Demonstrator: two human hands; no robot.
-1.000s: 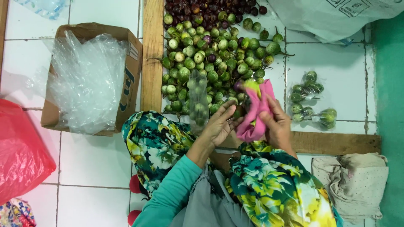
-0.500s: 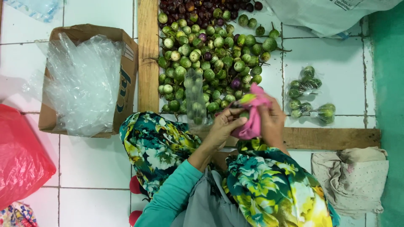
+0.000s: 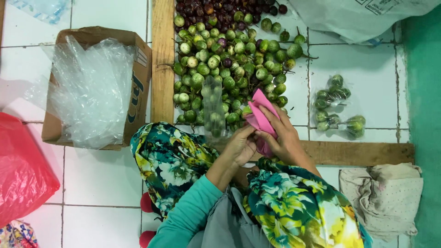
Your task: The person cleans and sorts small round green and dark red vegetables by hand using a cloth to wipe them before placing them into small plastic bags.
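Your left hand [image 3: 239, 146] and right hand [image 3: 282, 135], grips clamped together on the pink plastic strip [image 3: 261, 115] at the near edge of the eggplant pile [image 3: 229, 59] on the floor, appear mid-bundling beside the clear filled bag [image 3: 213, 108], which likely needs tying.

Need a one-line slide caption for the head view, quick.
Both hands, left hand and right hand, hold a pink cloth beside piled small green eggplants.

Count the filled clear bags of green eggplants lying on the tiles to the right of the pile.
3: upper bag, middle bag and lower-right bag, all on the white tiles. Their clear plastic edges blur together, so the split is uncertain.
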